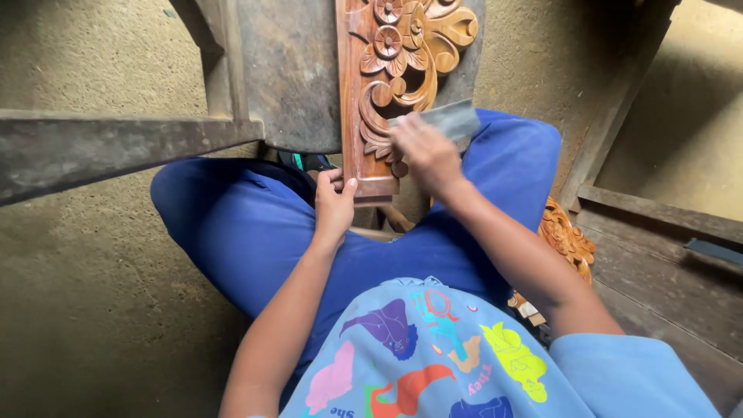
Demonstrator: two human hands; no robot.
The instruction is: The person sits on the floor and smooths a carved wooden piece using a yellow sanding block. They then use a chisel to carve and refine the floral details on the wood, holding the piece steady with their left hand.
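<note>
We see a big grey wooden bench (290,73) with a long brown carved board (387,85) full of flowers and curls lying on it, our left hand (334,203) closed on the board's near end, and our right hand (426,151) just beside it pressing grey sandpaper (449,120) on the carving.

Reddish carved wood panel (387,70), smooth; grey gritty sandpaper (445,120).

Worn grey wooden bench (290,77), carved floral wood panel (387,85) flat along its right side.
</note>
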